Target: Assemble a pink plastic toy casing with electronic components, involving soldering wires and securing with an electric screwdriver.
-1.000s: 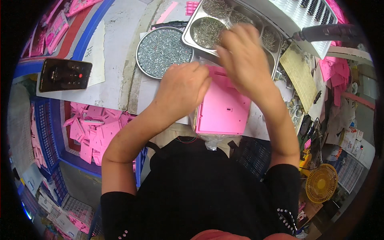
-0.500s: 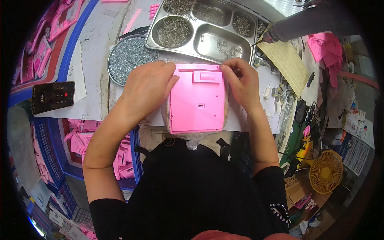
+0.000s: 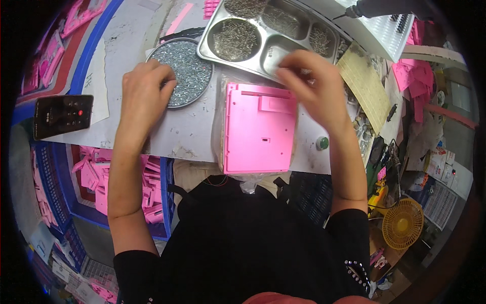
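Observation:
A flat pink plastic panel (image 3: 260, 129) lies on a plastic-wrapped pad on the bench before me, with a raised block near its far right corner. My left hand (image 3: 144, 93) is at the left edge of a round metal dish (image 3: 187, 68) of small grey screws, fingers bent inward; whatever they may hold is hidden. Above the panel's far right corner is my right hand (image 3: 316, 81), slightly blurred, its thumb and fingers curled at the near edge of the steel compartment tray (image 3: 276, 48). That tray holds small metal screws or pins. Neither hand touches the panel.
A phone (image 3: 63, 116) lies at the bench's left. A dark powered screwdriver (image 3: 374, 9) hangs at the top right, beside a tan sheet (image 3: 372, 83). A small green round piece (image 3: 322, 143) is right of the panel. A blue crate (image 3: 119, 228) below left holds pink parts. A yellow fan (image 3: 402, 224) stands lower right.
Both hands have left the panel's far corners. The left moved left to the screw dish, the right up toward the steel tray. The screwdriver has shifted up and right, and the view has shifted slightly.

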Demonstrator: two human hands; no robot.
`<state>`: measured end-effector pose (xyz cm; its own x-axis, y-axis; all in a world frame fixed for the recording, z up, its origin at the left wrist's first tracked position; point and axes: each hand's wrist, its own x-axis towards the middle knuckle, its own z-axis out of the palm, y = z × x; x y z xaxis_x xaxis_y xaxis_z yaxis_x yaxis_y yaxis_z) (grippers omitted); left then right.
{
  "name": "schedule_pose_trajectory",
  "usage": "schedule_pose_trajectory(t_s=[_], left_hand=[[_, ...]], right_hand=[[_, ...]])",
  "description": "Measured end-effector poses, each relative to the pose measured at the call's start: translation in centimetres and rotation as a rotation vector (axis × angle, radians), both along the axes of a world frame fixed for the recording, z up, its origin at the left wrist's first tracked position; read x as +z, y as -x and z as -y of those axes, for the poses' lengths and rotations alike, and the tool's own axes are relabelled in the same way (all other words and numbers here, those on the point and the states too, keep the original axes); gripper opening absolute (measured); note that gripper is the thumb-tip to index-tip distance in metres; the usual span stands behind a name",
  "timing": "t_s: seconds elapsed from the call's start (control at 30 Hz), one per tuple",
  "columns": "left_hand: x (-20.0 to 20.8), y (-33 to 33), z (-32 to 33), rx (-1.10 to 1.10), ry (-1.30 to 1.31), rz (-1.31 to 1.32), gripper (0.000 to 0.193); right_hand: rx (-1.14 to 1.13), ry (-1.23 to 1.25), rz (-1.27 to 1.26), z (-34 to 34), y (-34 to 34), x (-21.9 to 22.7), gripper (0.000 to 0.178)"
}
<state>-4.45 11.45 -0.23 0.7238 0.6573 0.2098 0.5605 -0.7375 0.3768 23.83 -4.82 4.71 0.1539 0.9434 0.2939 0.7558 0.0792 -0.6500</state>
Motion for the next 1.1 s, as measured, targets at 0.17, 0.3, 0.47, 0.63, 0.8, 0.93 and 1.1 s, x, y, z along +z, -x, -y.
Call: schedule_pose_trajectory(t_s=[0.17, 0.3, 0.47, 0.63, 0.8, 0.93, 1.1], left_hand=[[-0.4, 0.3, 0.0, 0.039, 0.059, -0.004, 0.011], [-0.7, 0.3, 0.2, -0.015, -0.008, 0.028, 0.013], [-0.8, 0.4, -0.3, -0.003, -0.005, 0.070, 0.015], [-1.3, 0.5, -0.6, 0.032, -0.127, 0.002, 0.018], [0.4, 1.2, 1.2, 0.067, 0.074, 0.215, 0.016], [1.4, 1.2, 5.3, -0.051, 0.354, 0.295, 0.012], [2.3, -0.1, 9.5, -0.190, 0.458, 0.245, 0.011]], right_hand=[[0.364, -0.025, 0.694, -11.2, 7.6, -3.0, 0.012], [0.479, 0.101, 0.818, -14.0, 8.8, -4.1, 0.014], [0.444, 0.279, 0.901, -15.2, 9.4, -2.8, 0.016], [0.330, 0.341, 0.825, -12.9, 9.2, 0.5, 0.044], [0.131, -0.027, 0.270, 2.9, 3.7, 1.2, 0.012], [-0.064, -0.042, 0.015, 10.3, 2.5, -3.3, 0.010], [-0.056, -0.196, 0.135, 10.3, 2.5, -5.2, 0.022]])
